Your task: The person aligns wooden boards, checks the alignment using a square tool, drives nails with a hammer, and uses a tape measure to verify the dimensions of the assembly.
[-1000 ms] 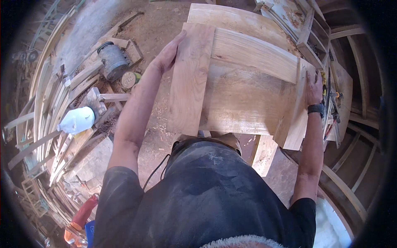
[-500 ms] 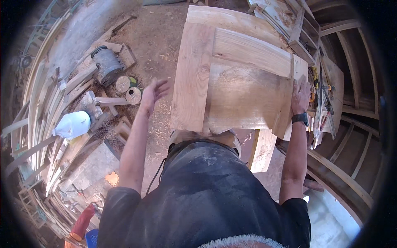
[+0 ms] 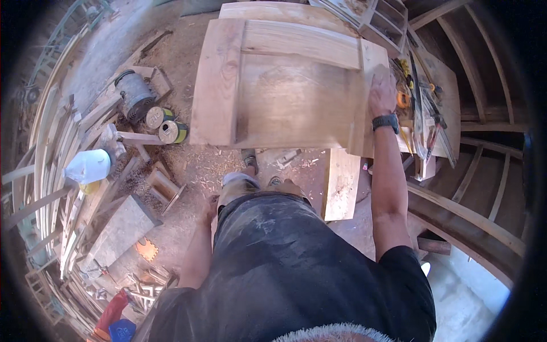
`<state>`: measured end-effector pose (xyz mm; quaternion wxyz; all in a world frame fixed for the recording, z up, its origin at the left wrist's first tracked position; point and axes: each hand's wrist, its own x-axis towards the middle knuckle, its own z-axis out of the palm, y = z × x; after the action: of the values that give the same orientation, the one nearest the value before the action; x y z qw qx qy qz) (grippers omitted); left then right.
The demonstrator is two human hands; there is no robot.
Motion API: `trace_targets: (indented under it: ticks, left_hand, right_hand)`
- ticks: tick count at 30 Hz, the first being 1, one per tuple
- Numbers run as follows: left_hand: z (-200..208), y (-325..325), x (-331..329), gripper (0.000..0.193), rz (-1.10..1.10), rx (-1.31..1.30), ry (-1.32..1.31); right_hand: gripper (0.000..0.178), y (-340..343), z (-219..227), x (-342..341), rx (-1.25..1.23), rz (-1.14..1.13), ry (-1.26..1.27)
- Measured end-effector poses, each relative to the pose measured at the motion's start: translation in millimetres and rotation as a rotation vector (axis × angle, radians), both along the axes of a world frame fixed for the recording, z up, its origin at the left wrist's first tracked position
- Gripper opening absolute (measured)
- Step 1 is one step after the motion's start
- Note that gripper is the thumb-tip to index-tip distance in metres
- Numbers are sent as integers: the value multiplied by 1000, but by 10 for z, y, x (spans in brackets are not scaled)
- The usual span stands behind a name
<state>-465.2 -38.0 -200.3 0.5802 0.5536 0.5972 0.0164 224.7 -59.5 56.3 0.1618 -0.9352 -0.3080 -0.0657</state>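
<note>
A framed wooden panel [image 3: 296, 100], with a flat middle board between thicker side pieces and a curved top rail, lies in front of me at the far centre. My right hand [image 3: 383, 96] rests on its right side piece, fingers stretched out and lying flat; a dark watch [image 3: 386, 122] is on that wrist. My left hand [image 3: 209, 206] hangs low beside my left thigh, away from the panel. Its fingers are mostly hidden and blurred, so I cannot make out their pose.
Right of the panel lie hand tools and an orange tape measure [image 3: 403, 100]. A pale board [image 3: 340, 185] stands below the panel. On the left are a metal bucket [image 3: 135, 97], two tins [image 3: 172, 132], a white jug [image 3: 88, 166] and stacked timber strips [image 3: 51, 171]. Shavings cover the floor.
My left hand has dropped from near the panel's left edge to beside my thigh. My right hand stays on the panel. My view has shifted, with more floor and my legs showing.
</note>
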Motion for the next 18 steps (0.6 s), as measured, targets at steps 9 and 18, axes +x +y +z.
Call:
trace_targets:
  ticks: [9, 18]
  left_hand:
    - [266, -429, 114, 41, 97, 2, -58]
    - [158, -727, -257, 43, 32, 90, 124]
  right_hand:
    - [63, -25, 45, -26, 208, 39, 62]
    - [64, 27, -95, 81, 264, 79, -14]
